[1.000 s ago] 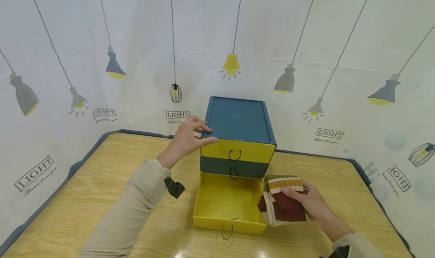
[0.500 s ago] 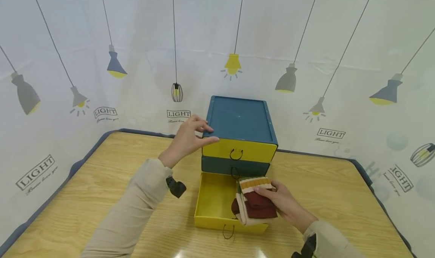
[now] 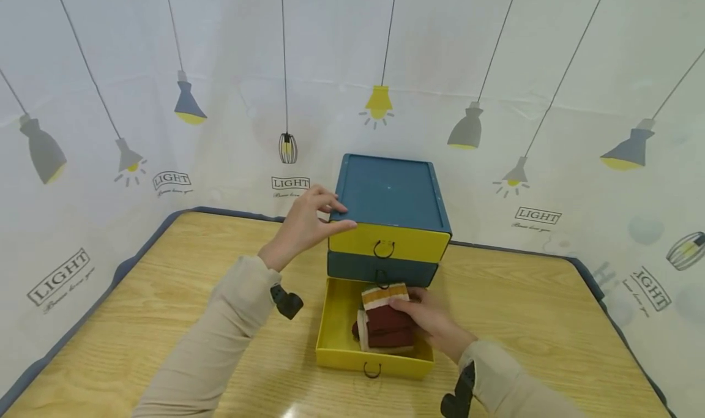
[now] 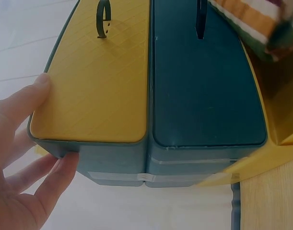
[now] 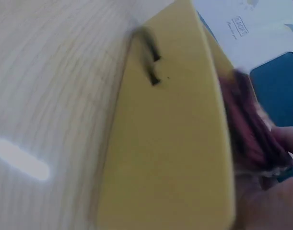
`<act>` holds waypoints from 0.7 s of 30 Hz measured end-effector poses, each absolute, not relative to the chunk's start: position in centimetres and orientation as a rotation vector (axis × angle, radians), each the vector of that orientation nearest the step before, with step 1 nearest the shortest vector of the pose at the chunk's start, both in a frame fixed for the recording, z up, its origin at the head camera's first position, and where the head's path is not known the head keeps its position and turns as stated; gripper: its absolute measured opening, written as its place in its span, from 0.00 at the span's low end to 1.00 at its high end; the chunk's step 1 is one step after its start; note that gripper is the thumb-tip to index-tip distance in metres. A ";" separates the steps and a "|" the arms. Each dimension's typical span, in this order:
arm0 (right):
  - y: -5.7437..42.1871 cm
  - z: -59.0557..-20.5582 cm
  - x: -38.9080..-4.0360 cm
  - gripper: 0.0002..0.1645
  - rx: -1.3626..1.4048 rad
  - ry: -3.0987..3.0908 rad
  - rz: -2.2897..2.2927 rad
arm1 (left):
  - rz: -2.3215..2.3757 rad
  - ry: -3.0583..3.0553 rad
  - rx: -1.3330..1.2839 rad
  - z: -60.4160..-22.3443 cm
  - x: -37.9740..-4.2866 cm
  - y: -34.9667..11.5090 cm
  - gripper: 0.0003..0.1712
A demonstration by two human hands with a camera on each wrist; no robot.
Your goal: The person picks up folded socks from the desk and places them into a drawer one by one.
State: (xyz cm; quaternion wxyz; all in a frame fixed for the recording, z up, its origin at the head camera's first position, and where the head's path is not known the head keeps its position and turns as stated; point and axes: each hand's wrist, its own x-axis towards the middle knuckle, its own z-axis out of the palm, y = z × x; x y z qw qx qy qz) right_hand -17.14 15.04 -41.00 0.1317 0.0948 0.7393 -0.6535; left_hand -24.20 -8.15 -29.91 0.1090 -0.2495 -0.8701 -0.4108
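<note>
A pair of folded striped socks (image 3: 388, 326), maroon with cream, orange and green bands, is low inside the pulled-out yellow bottom drawer (image 3: 374, 364). My right hand (image 3: 435, 323) pinches the socks at their right edge, thumb on top; the other fingers are mostly hidden. Whether the socks touch the drawer floor, I cannot tell. On the front left top corner of the drawer cabinet (image 3: 388, 188), my left hand (image 3: 308, 222) holds the edge. The left wrist view shows its thumb at the yellow top drawer (image 4: 93, 86) front and its fingers round the side.
Between the yellow drawers is a dark teal drawer (image 3: 380, 268), pushed in. Black loop handles (image 3: 372, 369) hang on the drawer fronts. The wooden table (image 3: 220, 320) ends at a printed lamp-pattern backdrop (image 3: 231, 100) behind the cabinet.
My right hand has carried the folded socks leftward from beside the bottom drawer, over its right wall and down into it. My left hand has stayed on the cabinet corner.
</note>
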 end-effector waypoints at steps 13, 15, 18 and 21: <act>13.3 -42.4 -17.1 0.34 0.205 2.120 -1.873 | -1.206 -2.544 -0.744 -30.0 -24.2 -8.2 0.18; 13.3 -42.4 -17.1 0.33 0.205 2.134 -1.864 | -1.209 -2.543 -0.745 -30.0 -24.2 -8.2 0.18; 13.4 -42.3 -17.1 0.32 0.194 2.161 -1.856 | -1.215 -2.541 -0.745 -30.0 -24.2 -8.2 0.17; 13.5 -42.0 -16.9 0.30 0.166 2.172 -1.851 | -1.221 -2.541 -0.740 -30.1 -24.3 -8.2 0.17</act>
